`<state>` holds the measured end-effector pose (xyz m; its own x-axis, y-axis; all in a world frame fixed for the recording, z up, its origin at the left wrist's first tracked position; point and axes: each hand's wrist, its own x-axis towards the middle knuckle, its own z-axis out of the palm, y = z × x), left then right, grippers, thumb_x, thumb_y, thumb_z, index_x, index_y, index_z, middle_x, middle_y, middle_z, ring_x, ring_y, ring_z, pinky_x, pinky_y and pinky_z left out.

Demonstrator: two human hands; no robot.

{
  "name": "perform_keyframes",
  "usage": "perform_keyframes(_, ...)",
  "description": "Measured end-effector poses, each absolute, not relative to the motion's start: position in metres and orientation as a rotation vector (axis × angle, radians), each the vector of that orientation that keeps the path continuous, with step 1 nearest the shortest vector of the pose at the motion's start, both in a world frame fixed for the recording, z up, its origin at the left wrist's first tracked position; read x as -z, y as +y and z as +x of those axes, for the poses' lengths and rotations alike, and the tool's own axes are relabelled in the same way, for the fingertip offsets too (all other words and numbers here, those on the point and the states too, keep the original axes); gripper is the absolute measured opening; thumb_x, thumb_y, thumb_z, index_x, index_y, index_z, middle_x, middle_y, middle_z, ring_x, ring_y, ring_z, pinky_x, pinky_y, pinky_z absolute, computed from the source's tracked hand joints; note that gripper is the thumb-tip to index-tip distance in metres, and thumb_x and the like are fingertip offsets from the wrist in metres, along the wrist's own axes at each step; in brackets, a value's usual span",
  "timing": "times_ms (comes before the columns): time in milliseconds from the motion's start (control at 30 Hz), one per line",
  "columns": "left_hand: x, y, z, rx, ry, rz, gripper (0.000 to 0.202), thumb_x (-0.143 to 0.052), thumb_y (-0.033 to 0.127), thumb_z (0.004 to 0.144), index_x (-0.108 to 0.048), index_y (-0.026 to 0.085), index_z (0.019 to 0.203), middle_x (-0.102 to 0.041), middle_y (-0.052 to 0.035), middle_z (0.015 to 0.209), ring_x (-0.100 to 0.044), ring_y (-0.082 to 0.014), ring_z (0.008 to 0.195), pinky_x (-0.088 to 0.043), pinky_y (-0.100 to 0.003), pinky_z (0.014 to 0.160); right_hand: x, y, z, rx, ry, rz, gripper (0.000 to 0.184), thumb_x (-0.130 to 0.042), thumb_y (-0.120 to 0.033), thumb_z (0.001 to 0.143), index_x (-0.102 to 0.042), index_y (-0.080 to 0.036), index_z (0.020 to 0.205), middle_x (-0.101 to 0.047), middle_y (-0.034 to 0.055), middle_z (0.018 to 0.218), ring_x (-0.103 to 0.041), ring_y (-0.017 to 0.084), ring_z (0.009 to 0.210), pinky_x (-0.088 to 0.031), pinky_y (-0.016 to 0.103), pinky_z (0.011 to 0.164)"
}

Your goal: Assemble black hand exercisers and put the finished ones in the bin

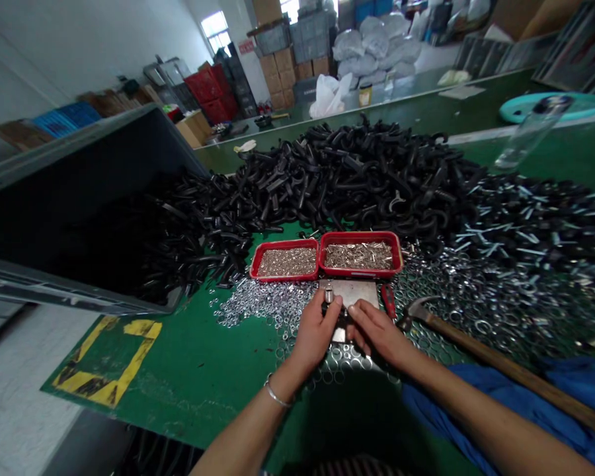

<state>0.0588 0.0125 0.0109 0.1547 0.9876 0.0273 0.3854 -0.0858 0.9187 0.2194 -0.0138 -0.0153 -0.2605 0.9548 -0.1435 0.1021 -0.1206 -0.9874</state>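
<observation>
Centrally, ribbed metal piece (328, 295) between left fingers (334, 310), right fingers (361, 312) near.

Ribbed piece (329, 295): shiny metal | trays (361, 272): glossy plastic | hammer handle (506, 366): wood | blue bundle (575, 377): cloth

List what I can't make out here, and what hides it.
All in the head view:
Dark part: shape mostly covered by the left hand and right hand.
Grey crate: depths lost in shadow.
Claw hammer: handle end cut off by the right edge.
Pieces in the left red tray: too small to identify.
</observation>
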Motion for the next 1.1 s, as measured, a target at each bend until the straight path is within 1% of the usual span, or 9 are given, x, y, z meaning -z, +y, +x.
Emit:
perform_keyframes(133, -0.01, 0.015, 0.051, -0.897, 1.322, 1.765, 0.025, -0.049, 0.042, 0.098, -0.051, 0.02, 0.085, -0.056, 0.0013, 0.078, -0.051, -0.0144, 0.074, -0.039, -0.026, 0.071, 0.013, -0.017, 0.216, -1.452, -1.434, -1.243, 0.042, -0.053, -0.063, 0.09, -0.051, -0.021, 0.086, -0.061, -0.001, 0.069, -0.053, 0.012, 0.054, -0.039, 0.023, 0.047)
perform_keyframes(300, -0.011, 0.016, 0.042, -0.812, 1.232, 1.881, 0.027, -0.049, 0.043, 0.098, -0.052, 0.02, 0.083, -0.054, 0.0016, 0.076, -0.05, -0.0139, 0.071, -0.038, -0.027, 0.069, 0.012, -0.014, 0.217, -1.962, -1.36, -1.112, 0.07, -0.012, -0.072, 0.095, -0.052, -0.02, 0.072, -0.053, -0.0009, 0.048, -0.038, 0.011, 0.032, -0.028, 0.024, 0.034)
perform_keyframes(467, -0.006, 0.015, 0.037, -0.871, 1.341, 1.801, 0.027, -0.048, 0.042, 0.098, -0.052, 0.02, 0.083, -0.055, 0.0021, 0.075, -0.05, -0.0137, 0.07, -0.038, -0.026, 0.069, 0.018, -0.013, 0.217, -1.383, -1.529, -1.277, 0.046, -0.057, -0.066, 0.086, -0.056, -0.021, 0.086, -0.066, 0.0027, 0.075, -0.055, 0.012, 0.055, -0.04, 0.023, 0.05)
perform_keyframes(633, -0.01, 0.013, 0.035, -0.799, 1.241, 1.878, 0.029, -0.049, 0.044, 0.098, -0.057, 0.019, 0.085, -0.058, 0.0, 0.079, -0.052, -0.0145, 0.073, -0.04, -0.027, 0.071, 0.02, -0.016, 0.216, -2.071, -1.301, -0.993, 0.066, -0.018, -0.074, 0.094, -0.052, -0.021, 0.077, -0.052, -0.0028, 0.048, -0.036, 0.01, 0.032, -0.029, 0.024, 0.035)
perform_keyframes(733, -0.009, 0.013, 0.037, -0.827, 1.285, 1.802, 0.029, -0.048, 0.043, 0.098, -0.056, 0.019, 0.086, -0.057, 0.0008, 0.076, -0.052, -0.0141, 0.07, -0.041, -0.027, 0.069, 0.017, -0.015, 0.218, -1.728, -1.432, -1.158, 0.052, -0.049, -0.071, 0.087, -0.055, -0.02, 0.088, -0.066, 0.002, 0.07, -0.051, 0.011, 0.047, -0.034, 0.022, 0.042)
perform_keyframes(800, -0.008, 0.012, 0.04, -0.899, 1.261, 1.738, 0.026, -0.044, 0.041, 0.1, -0.057, 0.019, 0.092, -0.06, -0.0007, 0.082, -0.056, -0.0147, 0.075, -0.044, -0.027, 0.074, 0.017, -0.015, 0.219, -1.514, -1.512, -1.246, 0.046, -0.056, -0.067, 0.086, -0.056, -0.021, 0.086, -0.067, 0.0031, 0.075, -0.056, 0.013, 0.056, -0.039, 0.023, 0.048)
perform_keyframes(933, -0.009, 0.01, 0.044, -1.005, 1.128, 1.869, 0.019, -0.046, 0.035, 0.1, -0.058, 0.02, 0.103, -0.06, -0.0062, 0.105, -0.057, -0.0182, 0.101, -0.043, -0.032, 0.093, 0.017, -0.015, 0.219, -1.801, -1.539, -1.137, 0.071, -0.01, -0.068, 0.097, -0.057, -0.019, 0.075, -0.063, 0.0043, 0.06, -0.049, 0.013, 0.041, -0.038, 0.027, 0.042)
perform_keyframes(967, -0.009, 0.01, 0.045, -1.008, 1.138, 1.898, 0.019, -0.046, 0.035, 0.1, -0.058, 0.02, 0.102, -0.059, -0.0065, 0.105, -0.057, -0.0187, 0.102, -0.043, -0.033, 0.093, 0.016, -0.014, 0.22, -1.793, -1.548, -1.126, 0.07, -0.012, -0.069, 0.097, -0.058, -0.019, 0.079, -0.064, 0.0048, 0.063, -0.049, 0.013, 0.04, -0.038, 0.027, 0.042)
perform_keyframes(1100, -0.003, 0.01, 0.046, -0.975, 1.291, 1.799, 0.023, -0.043, 0.038, 0.101, -0.055, 0.019, 0.096, -0.058, -0.0043, 0.091, -0.055, -0.018, 0.088, -0.044, -0.032, 0.083, 0.013, -0.013, 0.223, -1.268, -1.628, -1.272, 0.047, -0.057, -0.067, 0.086, -0.058, -0.02, 0.09, -0.068, 0.0054, 0.084, -0.059, 0.014, 0.063, -0.044, 0.025, 0.055)
